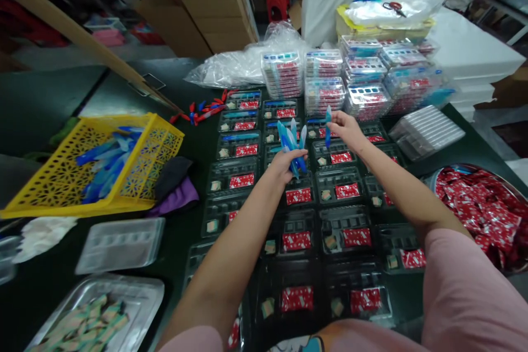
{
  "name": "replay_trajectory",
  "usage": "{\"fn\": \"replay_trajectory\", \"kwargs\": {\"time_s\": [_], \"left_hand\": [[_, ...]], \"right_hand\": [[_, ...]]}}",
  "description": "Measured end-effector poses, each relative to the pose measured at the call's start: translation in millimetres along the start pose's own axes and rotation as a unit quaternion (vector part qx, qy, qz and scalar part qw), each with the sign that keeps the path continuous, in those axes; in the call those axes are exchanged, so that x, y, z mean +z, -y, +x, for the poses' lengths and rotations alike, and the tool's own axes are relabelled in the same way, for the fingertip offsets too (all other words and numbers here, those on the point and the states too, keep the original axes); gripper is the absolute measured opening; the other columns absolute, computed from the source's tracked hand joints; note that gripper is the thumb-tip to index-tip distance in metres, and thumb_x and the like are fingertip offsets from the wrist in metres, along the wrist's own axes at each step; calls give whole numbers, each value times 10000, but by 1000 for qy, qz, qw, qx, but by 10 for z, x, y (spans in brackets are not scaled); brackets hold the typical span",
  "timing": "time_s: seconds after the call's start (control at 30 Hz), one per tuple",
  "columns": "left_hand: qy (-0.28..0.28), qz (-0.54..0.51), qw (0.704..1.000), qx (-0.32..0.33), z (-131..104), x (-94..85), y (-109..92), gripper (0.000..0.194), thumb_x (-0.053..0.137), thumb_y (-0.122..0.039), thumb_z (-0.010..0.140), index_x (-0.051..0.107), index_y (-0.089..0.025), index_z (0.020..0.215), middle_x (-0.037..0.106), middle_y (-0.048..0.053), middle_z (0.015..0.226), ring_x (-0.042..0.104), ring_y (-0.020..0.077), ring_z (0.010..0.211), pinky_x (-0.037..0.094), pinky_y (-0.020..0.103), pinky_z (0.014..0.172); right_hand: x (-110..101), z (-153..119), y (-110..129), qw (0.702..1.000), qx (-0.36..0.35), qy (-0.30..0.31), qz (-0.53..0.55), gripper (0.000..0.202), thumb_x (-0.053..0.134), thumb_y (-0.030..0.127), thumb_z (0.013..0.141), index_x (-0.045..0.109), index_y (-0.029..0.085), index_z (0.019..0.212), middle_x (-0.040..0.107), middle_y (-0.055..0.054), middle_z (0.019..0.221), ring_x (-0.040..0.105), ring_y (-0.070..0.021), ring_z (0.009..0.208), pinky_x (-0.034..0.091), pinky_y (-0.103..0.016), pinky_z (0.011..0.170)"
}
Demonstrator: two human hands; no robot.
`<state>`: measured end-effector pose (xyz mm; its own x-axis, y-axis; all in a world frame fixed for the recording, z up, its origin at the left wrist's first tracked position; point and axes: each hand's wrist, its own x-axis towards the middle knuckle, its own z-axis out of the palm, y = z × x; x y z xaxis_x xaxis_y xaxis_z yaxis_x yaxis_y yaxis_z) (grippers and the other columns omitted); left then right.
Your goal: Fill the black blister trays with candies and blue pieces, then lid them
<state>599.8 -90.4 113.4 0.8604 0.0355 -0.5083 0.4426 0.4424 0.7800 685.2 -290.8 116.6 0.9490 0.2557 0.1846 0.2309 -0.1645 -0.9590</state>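
Note:
My left hand (285, 167) is closed around a bunch of slim blue pen-like sticks (292, 135) with pale, pointed tips. Between the fingertips of my right hand (340, 125) a single blue pen-like stick (328, 129) stands nearly upright. Both hands are above rows of clear plastic trays (295, 225) on the dark table. Each tray in the near rows holds a red printed packet (297, 241) and a small beige-green block (270, 247). In the far-left trays, a blue stick (240, 136) also lies along the top compartment.
A yellow basket (45, 190) of blue sticks stands left, beside a purple-black cloth (177, 198). Beige-green blocks fill a tray (152, 291) at front left. Red packets heap in a round bowl (511, 190) at right. Stacked filled trays (325, 96) line the back.

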Motion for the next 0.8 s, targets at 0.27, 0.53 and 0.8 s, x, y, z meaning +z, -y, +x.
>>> {"fn": "replay_trajectory", "kwargs": {"time_s": [0.27,0.53,0.8], "left_hand": [[-41,7,999,-6,-182,-265,5,286,807,-116,490,661,-118,736,680,27,647,616,133,567,485,216,499],[-63,-1,998,4,-323,-237,165,281,769,-90,494,652,-127,747,674,16,636,613,126,562,507,224,559],[-10,24,1000,5,-353,155,338,255,762,-87,537,646,-158,754,659,1,628,653,159,631,517,245,603]], "right_hand": [[-189,-16,-405,874,-96,175,-443,246,579,138,871,712,150,1077,663,-126,1083,577,-231,1008,432,-348,941],[82,-190,-441,919,-96,108,-366,237,543,159,913,724,135,1064,674,-126,1057,601,-219,1031,457,-360,973],[369,-615,22,994,-30,106,8,306,622,377,849,678,163,1061,708,-21,895,642,-171,818,514,-303,775]]}}
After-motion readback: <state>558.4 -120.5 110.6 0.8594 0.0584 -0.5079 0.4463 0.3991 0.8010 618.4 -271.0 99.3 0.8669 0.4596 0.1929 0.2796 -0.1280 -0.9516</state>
